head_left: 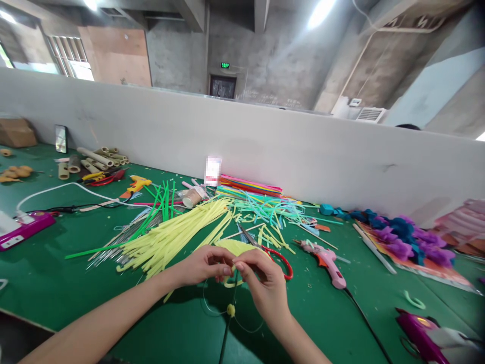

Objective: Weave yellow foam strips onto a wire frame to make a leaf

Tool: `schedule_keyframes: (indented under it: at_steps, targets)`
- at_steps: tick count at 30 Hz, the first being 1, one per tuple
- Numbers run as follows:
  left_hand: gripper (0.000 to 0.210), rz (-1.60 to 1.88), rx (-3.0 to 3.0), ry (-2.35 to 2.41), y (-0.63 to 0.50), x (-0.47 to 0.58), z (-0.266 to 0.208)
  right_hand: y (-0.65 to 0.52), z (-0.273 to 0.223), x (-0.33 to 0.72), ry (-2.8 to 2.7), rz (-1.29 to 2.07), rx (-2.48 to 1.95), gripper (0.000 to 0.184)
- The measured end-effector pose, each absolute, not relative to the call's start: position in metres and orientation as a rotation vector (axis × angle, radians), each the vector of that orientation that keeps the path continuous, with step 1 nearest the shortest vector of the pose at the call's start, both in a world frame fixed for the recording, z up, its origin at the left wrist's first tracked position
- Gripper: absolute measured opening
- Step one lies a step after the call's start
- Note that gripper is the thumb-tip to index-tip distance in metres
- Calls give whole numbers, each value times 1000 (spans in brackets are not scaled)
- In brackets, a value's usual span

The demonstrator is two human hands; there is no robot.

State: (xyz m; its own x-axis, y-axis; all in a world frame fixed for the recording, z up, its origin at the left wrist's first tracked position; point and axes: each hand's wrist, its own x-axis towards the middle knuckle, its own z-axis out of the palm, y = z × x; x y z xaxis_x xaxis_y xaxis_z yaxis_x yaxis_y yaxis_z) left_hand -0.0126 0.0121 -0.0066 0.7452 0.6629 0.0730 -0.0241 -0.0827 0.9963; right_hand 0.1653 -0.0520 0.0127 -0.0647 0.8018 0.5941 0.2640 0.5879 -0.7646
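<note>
My left hand (pixel 206 265) and my right hand (pixel 263 280) meet fingertip to fingertip near the table's middle, both closed in a pinch. A thin pale thread (pixel 248 331) loops below them and rises toward each hand; the pinched part is hidden by the fingers. A small yellow fuzzy ball (pixel 231 310) sits on the thread's lower part. Just behind the fingers lie a yellow fuzzy piece (pixel 235 246) and scissors with red handles (pixel 284 263), blades pointing away. Beside my left forearm spreads a large bundle of yellow pipe cleaners (pixel 178 230).
A pink glue gun (pixel 328 260) lies right, its cord running toward me. Turquoise pipe cleaners (pixel 273 207) and green ones (pixel 164 202) lie behind. Farther off are a yellow glue gun (pixel 139 183), bamboo pieces (pixel 100 159), purple flowers (pixel 401 247) and a white partition (pixel 242 131).
</note>
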Motion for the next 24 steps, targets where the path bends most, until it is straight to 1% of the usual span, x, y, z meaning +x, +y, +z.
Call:
schedule_keyframes:
  at_steps: [5, 10, 16, 21, 24]
  targets:
    - [39, 583, 1693, 528, 13, -14, -4, -54, 9, 164, -1559, 694, -934, 9]
    - [31, 555, 2004, 389, 10, -10, 2, -55, 12, 164, -1490, 800, -892, 10]
    - [24, 527, 2092, 376, 3, -2, -7, -56, 13, 163, -1429, 905, -846, 10]
    - [15, 463, 2239, 421, 1, 1, -10, -56, 12, 164, -1458, 830, -889, 11]
    - [15, 462, 2311, 443, 0, 2, -11, -56, 14, 165, -1456, 797, -913, 12]
